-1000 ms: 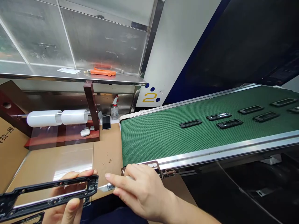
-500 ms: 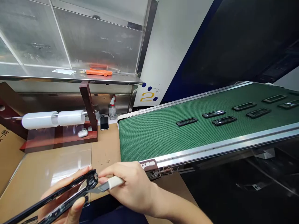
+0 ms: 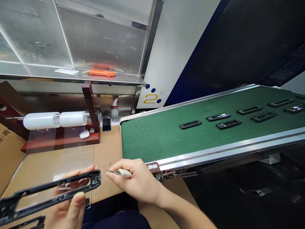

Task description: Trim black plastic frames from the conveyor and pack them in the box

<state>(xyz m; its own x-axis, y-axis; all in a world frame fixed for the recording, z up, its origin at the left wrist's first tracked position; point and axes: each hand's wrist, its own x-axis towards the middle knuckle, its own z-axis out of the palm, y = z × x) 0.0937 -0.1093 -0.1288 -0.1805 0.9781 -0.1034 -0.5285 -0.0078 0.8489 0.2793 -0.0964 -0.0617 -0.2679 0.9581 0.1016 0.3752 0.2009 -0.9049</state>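
Observation:
My left hand [image 3: 71, 206] grips a long black plastic frame [image 3: 54, 205] with a rectangular opening, thumb on its near side and fingers behind. The frame lies slantwise at lower left, its right end raised toward my other hand. In my right hand [image 3: 140, 181] is a small knife with a pale handle [image 3: 125, 172] and a thin blade pointing left. A short gap separates the blade from the frame's end. Below my left hand, part of another black frame [image 3: 30, 222] shows at the bottom edge.
Several black frames lie on a green conveyor belt [image 3: 152, 140] at right. On the cardboard-covered bench [image 3: 107, 152] are a wooden stand [image 3: 91, 105] with white film rolls [image 3: 41, 121], a phone [image 3: 106, 125] and a spray bottle [image 3: 115, 111]. An orange electric screwdriver [image 3: 101, 72] rests on the shelf.
The knife has pulled away from the frame's end, my right hand shifting slightly right and up. My left hand has turned the frame flatter, with its broad side facing me.

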